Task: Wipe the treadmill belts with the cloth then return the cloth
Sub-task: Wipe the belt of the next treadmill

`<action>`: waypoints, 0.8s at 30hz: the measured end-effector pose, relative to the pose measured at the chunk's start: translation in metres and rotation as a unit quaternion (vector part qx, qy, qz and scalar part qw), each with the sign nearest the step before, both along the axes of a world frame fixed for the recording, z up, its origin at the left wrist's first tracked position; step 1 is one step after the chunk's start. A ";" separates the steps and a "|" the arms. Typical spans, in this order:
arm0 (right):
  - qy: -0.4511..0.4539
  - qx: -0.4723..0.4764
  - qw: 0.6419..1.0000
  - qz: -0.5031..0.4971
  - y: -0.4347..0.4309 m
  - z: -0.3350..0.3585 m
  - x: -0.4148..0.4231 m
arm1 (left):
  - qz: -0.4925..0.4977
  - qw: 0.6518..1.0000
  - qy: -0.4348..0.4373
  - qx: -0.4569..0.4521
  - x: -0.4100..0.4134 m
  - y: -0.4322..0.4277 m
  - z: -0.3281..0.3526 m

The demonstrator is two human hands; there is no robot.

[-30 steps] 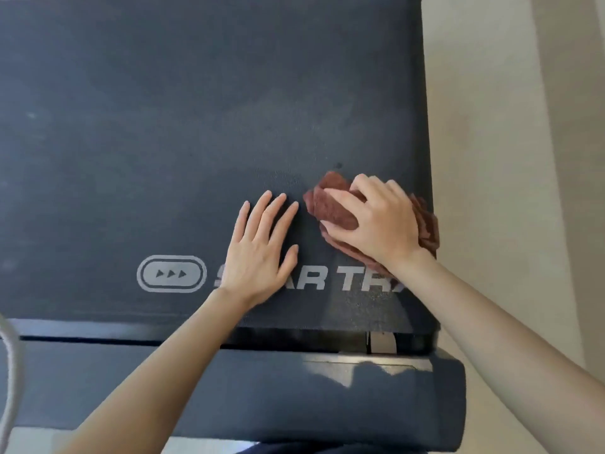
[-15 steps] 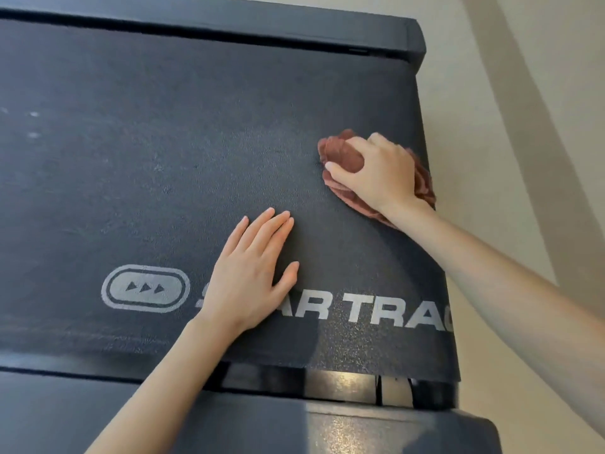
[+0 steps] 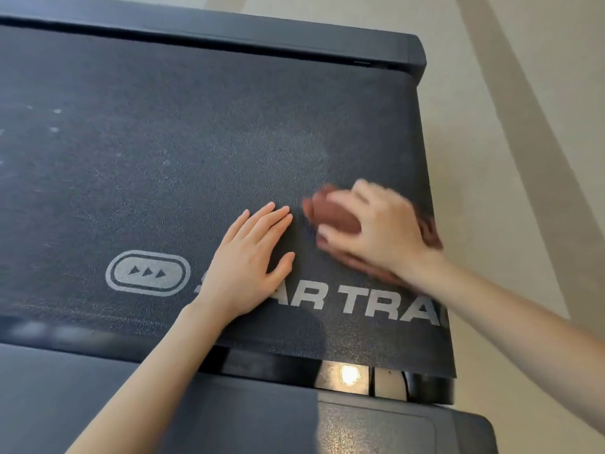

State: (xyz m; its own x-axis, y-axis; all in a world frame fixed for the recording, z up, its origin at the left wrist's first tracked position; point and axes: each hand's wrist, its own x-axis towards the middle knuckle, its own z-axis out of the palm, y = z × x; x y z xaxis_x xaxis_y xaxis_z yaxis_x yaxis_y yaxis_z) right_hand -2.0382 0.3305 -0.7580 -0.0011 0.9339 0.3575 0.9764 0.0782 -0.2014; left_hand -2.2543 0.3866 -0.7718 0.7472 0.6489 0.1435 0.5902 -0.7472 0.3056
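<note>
We look down on a dark grey treadmill belt [image 3: 163, 142]. Left of our left hand, the belt is printed with a pale rounded badge [image 3: 148, 272] that holds three small arrowheads pointing right.

Our left hand [image 3: 248, 260] lies flat on the belt with its fingers straight and close together and the thumb spread. It holds nothing, and it covers the first letters of the brand name. To its right, the pale capital lettering [image 3: 376, 304] reads "AR TRA", with a further letter cut off at the belt's edge.

Just right of the left fingertips, and apart from them, our right hand [image 3: 376, 231] curls over a bunched reddish-brown cloth [image 3: 334, 214] and grips it against the belt. Both hand and cloth are motion-blurred.

The cloth sits under the palm. It shows beyond the fingertips on the left and behind the heel of the hand on the right. Its long axis therefore runs across the belt, slanting toward us at the belt's right edge.

Past the right hand lies pale floor [image 3: 523, 158].
</note>
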 end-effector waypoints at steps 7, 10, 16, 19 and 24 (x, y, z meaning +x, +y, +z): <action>-0.047 -0.019 0.980 -0.194 0.129 -0.007 0.044 | 0.017 0.999 -0.040 -0.008 -0.002 -0.001 0.000; -0.047 -0.023 0.978 -0.204 0.118 -0.009 0.034 | 0.031 0.998 -0.057 -0.014 -0.003 -0.002 0.000; -0.013 -0.003 0.998 -0.065 -0.022 -0.002 -0.024 | 0.037 0.998 -0.040 0.003 -0.003 -0.004 0.002; -0.005 -0.011 1.000 0.013 -0.096 -0.001 -0.047 | 0.044 0.998 -0.041 0.006 -0.002 -0.004 0.001; 0.019 -0.005 0.996 0.092 -0.080 0.000 -0.028 | 0.036 0.999 -0.015 0.010 -0.004 -0.004 0.001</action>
